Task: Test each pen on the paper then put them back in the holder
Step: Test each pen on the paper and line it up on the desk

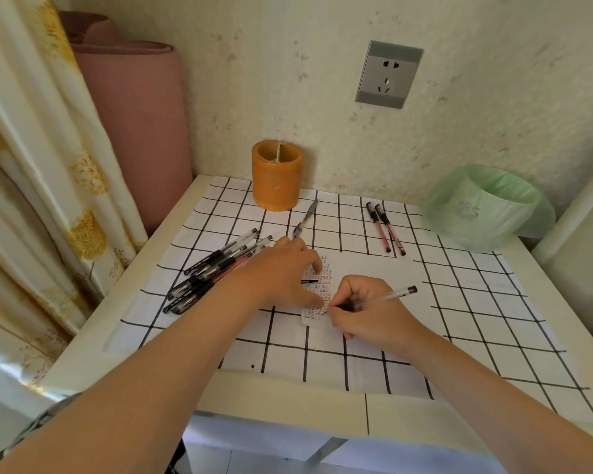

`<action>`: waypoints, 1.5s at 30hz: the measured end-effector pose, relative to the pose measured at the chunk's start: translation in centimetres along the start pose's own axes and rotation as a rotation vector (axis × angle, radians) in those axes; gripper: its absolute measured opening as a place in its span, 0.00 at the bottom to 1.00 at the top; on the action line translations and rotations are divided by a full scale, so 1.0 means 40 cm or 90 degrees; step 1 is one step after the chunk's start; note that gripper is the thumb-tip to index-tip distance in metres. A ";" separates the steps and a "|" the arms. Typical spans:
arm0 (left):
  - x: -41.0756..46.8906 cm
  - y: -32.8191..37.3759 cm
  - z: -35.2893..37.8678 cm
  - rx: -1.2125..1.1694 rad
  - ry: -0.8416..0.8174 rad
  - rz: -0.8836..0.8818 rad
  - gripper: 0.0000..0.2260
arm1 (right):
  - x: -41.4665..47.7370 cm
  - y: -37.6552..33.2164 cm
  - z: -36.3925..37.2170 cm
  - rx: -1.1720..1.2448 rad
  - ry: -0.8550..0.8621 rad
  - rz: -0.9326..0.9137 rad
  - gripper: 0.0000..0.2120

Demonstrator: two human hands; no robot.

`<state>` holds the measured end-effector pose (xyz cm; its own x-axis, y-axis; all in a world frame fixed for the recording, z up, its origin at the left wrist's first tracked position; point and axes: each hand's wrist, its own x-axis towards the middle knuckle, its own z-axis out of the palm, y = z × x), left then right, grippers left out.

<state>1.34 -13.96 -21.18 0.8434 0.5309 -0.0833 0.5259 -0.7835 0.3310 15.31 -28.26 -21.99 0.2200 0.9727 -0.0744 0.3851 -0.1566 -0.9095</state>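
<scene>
My right hand [370, 311] grips a clear pen [391, 296] with a black cap end, its tip down on the small paper [317, 295] covered in rows of scribbles. Resting flat on that paper is my left hand [285, 271], with a thin dark pen tip showing under its fingers. A pile of several black pens [216, 271] lies left of my left hand. One grey pen [305, 218] lies alone near the orange holder [277, 176], which stands at the back against the wall. Two red pens [386, 227] lie side by side at the back right.
A white table with a black-grid cloth [476, 302] carries everything. A bin lined with a green bag [490, 206] stands at the back right corner. A rolled pink mat [134, 124] and a curtain [31, 165] stand at the left. A wall socket [387, 75] is above.
</scene>
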 end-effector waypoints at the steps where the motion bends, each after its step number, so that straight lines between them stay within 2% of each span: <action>1: 0.001 -0.001 -0.001 -0.002 -0.001 -0.003 0.28 | 0.000 0.001 0.001 -0.002 0.001 -0.007 0.04; 8: 0.003 0.004 0.006 0.009 0.005 -0.009 0.30 | 0.007 0.027 0.004 -0.047 0.011 -0.052 0.07; 18: 0.008 0.006 0.006 0.010 -0.001 -0.021 0.31 | 0.011 0.037 0.013 -0.101 0.016 -0.088 0.04; 35: 0.003 0.015 0.001 0.007 -0.008 -0.033 0.31 | 0.005 0.039 0.015 -0.094 0.032 -0.102 0.12; 41: 0.001 0.016 0.001 0.003 -0.012 -0.035 0.31 | 0.006 0.033 0.015 -0.112 0.013 -0.106 0.10; 45: 0.001 0.016 0.001 0.002 -0.010 -0.034 0.31 | 0.003 0.034 0.015 -0.101 0.020 -0.099 0.11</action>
<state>1.72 -14.45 -21.01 0.8156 0.5671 -0.1152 0.5706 -0.7550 0.3230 15.33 -28.24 -23.47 0.1741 0.9818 0.0761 0.5517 -0.0332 -0.8334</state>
